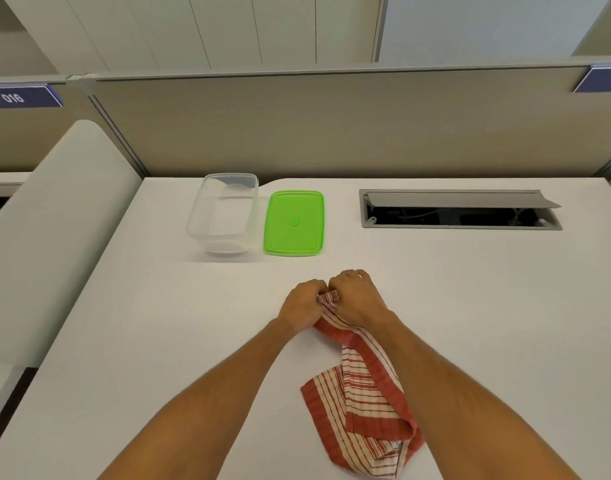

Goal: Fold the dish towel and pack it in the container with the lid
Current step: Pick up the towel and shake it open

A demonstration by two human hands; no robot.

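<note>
A red and white striped dish towel lies crumpled on the white table, trailing toward the near edge. Its far end is bunched between my two hands at the table's middle. My left hand and my right hand sit side by side, knuckles touching, each with fingers curled round that end of the towel. Farther back stands a clear plastic container, open and with nothing inside. Its green lid lies flat on the table just to the right of it.
An open grey cable hatch is sunk into the table at the back right. A beige partition wall closes off the far edge. A rounded white divider borders the table's left side.
</note>
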